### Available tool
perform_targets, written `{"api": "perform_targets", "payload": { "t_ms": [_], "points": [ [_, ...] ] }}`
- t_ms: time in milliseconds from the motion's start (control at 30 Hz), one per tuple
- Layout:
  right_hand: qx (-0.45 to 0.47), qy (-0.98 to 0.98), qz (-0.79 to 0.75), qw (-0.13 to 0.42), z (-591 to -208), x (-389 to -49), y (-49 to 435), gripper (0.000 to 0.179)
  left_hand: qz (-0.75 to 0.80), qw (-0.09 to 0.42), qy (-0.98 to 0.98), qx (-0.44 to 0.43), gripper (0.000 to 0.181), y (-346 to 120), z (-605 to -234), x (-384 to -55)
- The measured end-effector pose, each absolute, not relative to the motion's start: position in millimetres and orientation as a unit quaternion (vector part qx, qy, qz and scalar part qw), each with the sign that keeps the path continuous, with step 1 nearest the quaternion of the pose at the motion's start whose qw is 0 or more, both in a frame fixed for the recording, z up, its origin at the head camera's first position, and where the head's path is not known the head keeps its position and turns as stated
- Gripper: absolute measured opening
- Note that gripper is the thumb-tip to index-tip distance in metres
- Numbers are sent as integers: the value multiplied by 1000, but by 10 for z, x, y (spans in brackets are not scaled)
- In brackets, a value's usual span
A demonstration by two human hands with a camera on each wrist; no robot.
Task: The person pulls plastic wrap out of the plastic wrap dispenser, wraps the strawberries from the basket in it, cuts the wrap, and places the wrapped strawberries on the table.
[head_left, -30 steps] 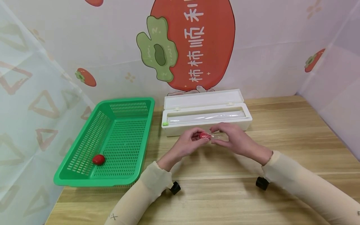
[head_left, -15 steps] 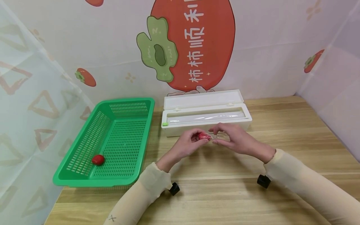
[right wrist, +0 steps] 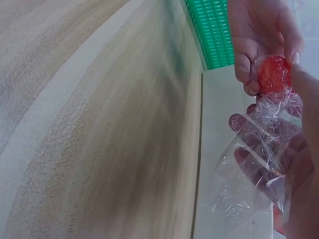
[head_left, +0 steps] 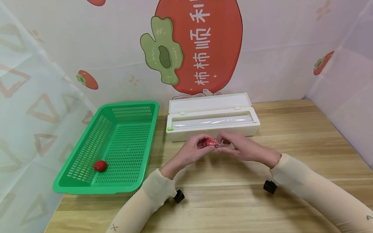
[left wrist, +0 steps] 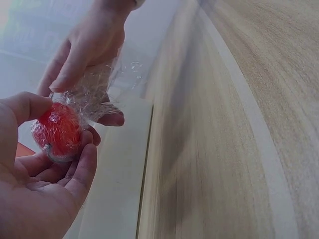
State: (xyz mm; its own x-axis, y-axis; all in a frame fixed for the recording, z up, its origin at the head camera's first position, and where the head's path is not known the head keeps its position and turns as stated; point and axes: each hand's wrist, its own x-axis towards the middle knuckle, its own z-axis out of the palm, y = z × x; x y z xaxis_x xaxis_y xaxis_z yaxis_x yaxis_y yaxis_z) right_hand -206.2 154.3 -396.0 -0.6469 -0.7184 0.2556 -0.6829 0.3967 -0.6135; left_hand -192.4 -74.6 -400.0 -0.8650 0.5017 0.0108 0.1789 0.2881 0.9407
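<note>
The film-wrapped red object [head_left: 210, 143] was gripped by the left hand [head_left: 191, 150] above the worktop [head_left: 221, 200], before the white box [head_left: 187, 134] along its far edge. Clear film [right wrist: 271, 109] was loosely pinched by the right hand [head_left: 244, 147], its fingertips drawn closer than earlier.
</note>
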Motion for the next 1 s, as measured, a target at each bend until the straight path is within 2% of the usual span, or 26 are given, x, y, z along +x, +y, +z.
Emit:
{"api": "perform_targets", "payload": {
  "t_ms": [200, 467, 700, 1000],
  "points": [
    [-405, 831, -378, 50, -3970, -2060, 1546, 7, 567, 154, 783, 206, 29, -737, -4005, -1926],
    [-422, 825, -373, 39, -3960, -2093, 1573, 9, 578, 151, 778, 194, 28, -751, -4015, -1918],
    [-383, 812, -428, 101, -3959, -2147, 1681, 4, 579, 148, 781, 180, 29, -766, -3990, -1911],
    [-316, 824, -462, 87, -3966, -2191, 1888, 20, 576, 130, 793, 149, 32, -780, -3969, -1894]
  ]
}}
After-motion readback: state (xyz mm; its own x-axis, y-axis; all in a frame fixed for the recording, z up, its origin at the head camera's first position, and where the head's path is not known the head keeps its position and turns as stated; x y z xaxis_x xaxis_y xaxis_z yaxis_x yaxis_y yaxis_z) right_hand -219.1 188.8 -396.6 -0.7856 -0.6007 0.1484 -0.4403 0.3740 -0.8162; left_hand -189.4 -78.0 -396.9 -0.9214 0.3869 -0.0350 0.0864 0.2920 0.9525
